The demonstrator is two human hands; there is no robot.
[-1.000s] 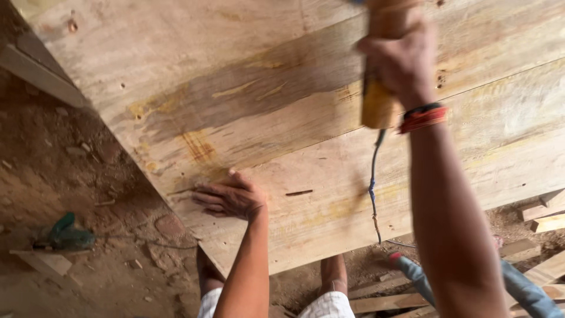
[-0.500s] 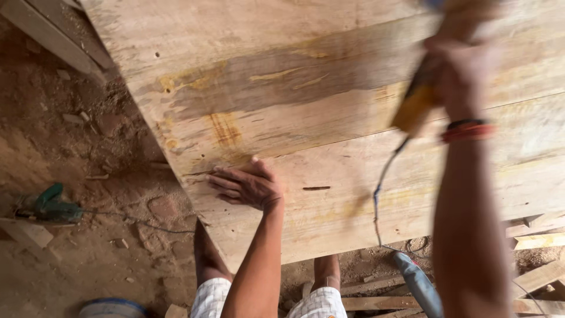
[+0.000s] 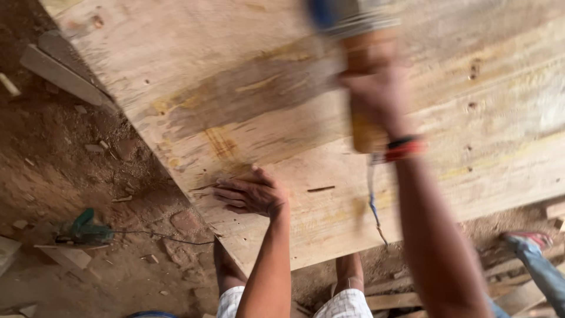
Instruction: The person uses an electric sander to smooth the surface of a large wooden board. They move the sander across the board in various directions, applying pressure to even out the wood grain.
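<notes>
My left hand (image 3: pixel 250 193) lies flat with fingers spread on a large worn plywood sheet (image 3: pixel 247 76), near its front left edge. My right hand (image 3: pixel 376 97) is raised and blurred, gripping a yellow-handled power tool (image 3: pixel 360 70) with a blue and grey body held over the sheet. A thin blue cord (image 3: pixel 373 206) hangs from the tool's handle down across the board. A red and black band sits on my right wrist.
Bare reddish dirt ground lies to the left with wood scraps and a plank (image 3: pixel 62 73). A green power tool (image 3: pixel 85 231) with a cord rests on the ground. Stacked timber offcuts (image 3: pixel 512 277) and another person's foot (image 3: pixel 527 240) are at the lower right.
My right hand with the tool has swung left and up across the sheet. The left hand stays pressed on the board; the view has shifted slightly.
</notes>
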